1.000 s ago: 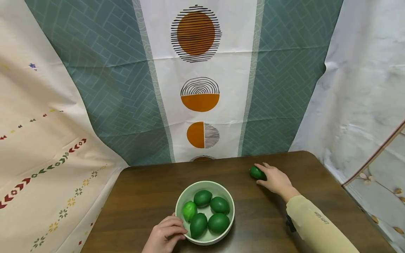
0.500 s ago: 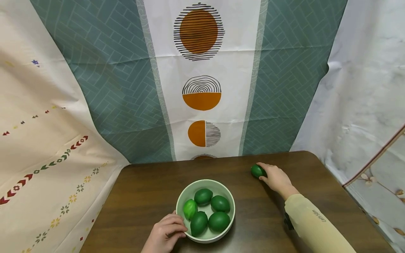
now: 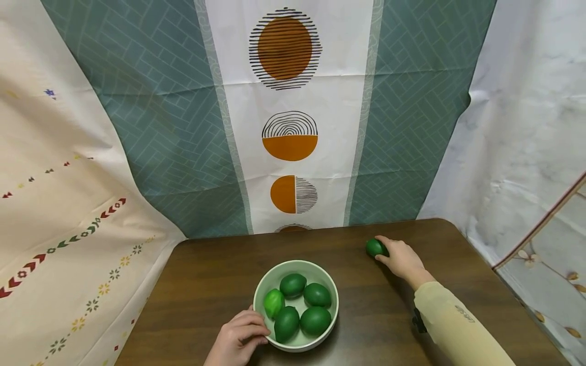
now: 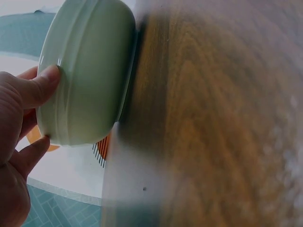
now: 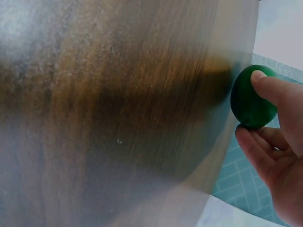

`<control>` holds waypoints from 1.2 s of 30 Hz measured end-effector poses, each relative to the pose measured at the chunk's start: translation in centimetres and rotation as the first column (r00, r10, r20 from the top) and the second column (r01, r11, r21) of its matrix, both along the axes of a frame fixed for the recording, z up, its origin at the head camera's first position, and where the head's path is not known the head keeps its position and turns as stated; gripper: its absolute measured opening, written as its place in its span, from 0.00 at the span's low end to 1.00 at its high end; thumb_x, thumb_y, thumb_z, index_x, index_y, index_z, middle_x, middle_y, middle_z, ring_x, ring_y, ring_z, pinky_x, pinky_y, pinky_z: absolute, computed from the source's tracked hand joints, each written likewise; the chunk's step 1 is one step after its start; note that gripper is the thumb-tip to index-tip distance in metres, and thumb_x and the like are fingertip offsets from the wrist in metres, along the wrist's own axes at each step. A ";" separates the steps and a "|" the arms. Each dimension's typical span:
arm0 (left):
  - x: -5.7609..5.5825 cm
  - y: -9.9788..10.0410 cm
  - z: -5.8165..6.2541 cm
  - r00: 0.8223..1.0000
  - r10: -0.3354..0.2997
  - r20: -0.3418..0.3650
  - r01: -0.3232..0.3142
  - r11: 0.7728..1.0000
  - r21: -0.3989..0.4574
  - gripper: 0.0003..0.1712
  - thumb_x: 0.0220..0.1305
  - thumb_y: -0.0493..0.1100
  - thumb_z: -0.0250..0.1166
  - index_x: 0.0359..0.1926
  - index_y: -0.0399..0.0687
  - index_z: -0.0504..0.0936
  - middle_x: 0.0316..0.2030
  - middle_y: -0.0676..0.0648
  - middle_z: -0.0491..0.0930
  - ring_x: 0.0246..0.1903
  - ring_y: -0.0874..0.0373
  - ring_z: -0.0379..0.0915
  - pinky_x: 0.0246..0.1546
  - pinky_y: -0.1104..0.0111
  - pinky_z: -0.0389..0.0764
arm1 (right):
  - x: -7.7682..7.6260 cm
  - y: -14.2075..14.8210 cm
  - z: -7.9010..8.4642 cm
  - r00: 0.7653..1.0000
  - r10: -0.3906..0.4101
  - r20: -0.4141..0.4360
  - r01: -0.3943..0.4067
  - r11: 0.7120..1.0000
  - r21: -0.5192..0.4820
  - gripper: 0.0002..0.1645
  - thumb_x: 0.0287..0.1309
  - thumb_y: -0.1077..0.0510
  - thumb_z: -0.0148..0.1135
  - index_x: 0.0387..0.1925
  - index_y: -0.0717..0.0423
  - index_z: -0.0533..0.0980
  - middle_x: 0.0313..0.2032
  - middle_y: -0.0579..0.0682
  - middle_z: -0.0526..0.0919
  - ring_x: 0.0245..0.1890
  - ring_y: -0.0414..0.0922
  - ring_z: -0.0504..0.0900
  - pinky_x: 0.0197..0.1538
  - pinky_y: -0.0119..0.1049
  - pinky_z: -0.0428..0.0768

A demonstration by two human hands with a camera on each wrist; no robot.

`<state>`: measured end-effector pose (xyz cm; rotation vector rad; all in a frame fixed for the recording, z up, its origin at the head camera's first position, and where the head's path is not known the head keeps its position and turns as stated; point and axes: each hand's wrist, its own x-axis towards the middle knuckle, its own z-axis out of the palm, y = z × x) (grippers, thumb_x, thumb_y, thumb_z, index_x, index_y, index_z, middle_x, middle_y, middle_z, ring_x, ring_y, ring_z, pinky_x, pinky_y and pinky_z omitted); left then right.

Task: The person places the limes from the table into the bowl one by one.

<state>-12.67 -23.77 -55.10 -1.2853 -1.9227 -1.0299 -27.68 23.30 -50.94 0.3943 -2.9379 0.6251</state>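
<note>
A pale green bowl (image 3: 296,347) stands on the table, holding several dark green oval fruits (image 3: 316,321) and one smaller, brighter green fruit (image 3: 274,303). My left hand (image 3: 240,338) grips the bowl's near left side; in the left wrist view its thumb (image 4: 49,78) presses the outer wall, with other fingers partly hidden at the rim. Toward the back right of the table, my right hand (image 3: 402,262) holds another dark green oval fruit (image 3: 374,247). The right wrist view has the thumb (image 5: 265,85) on the side of this smooth, egg-shaped fruit and fingers underneath its lower end.
A dark brown wooden table (image 3: 206,274) bears everything. Behind it hangs a teal and white cloth (image 3: 293,101) with orange circles. A cream patterned cloth (image 3: 68,229) drapes on the left, and a marbled white cloth (image 3: 513,168) on the right.
The right hand's fingers have closed in around the dark green fruit, which has shifted slightly to the right. The left hand and the bowl have stayed in place.
</note>
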 end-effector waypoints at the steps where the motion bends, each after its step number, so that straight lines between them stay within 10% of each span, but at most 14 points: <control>1: 0.0 0.0 0.0 1.000 -0.001 -0.002 0.001 1.000 -0.002 0.05 0.73 0.42 0.72 0.40 0.45 0.91 0.40 0.46 0.86 0.42 0.52 0.84 0.78 0.64 0.67 | 0.1 -0.1 0.0 1.000 -0.005 -0.001 0.005 1.000 -0.012 0.38 0.67 0.56 0.75 0.73 0.63 0.72 0.58 0.69 0.84 0.52 0.67 0.86 0.54 0.67 0.86; 15: -0.1 -0.1 -0.4 1.000 -0.018 -0.007 0.018 1.000 0.015 0.04 0.71 0.41 0.74 0.40 0.45 0.90 0.40 0.45 0.86 0.42 0.50 0.83 0.77 0.63 0.68 | 2.7 -5.8 3.1 0.984 0.128 -0.124 -0.147 0.975 -0.166 0.39 0.64 0.52 0.79 0.73 0.55 0.75 0.55 0.57 0.88 0.45 0.50 0.89 0.49 0.51 0.90; 22: 0.1 -0.3 -0.2 1.000 0.000 0.000 0.000 1.000 0.011 0.07 0.73 0.43 0.72 0.39 0.45 0.90 0.40 0.45 0.86 0.41 0.50 0.83 0.77 0.64 0.67 | 7.2 -11.8 6.2 0.944 0.328 -0.043 -0.326 0.897 -0.300 0.35 0.65 0.50 0.78 0.70 0.50 0.78 0.46 0.45 0.89 0.36 0.36 0.85 0.36 0.32 0.85; 36: 0.3 0.2 0.8 0.996 0.047 0.071 -0.046 0.999 -0.018 0.17 0.50 0.29 0.83 0.41 0.46 0.91 0.42 0.46 0.87 0.43 0.49 0.84 0.78 0.66 0.65 | 10.0 -18.4 4.7 0.896 0.442 -0.042 -0.439 0.895 0.077 0.33 0.60 0.49 0.81 0.66 0.46 0.82 0.58 0.44 0.87 0.55 0.41 0.86 0.44 0.38 0.90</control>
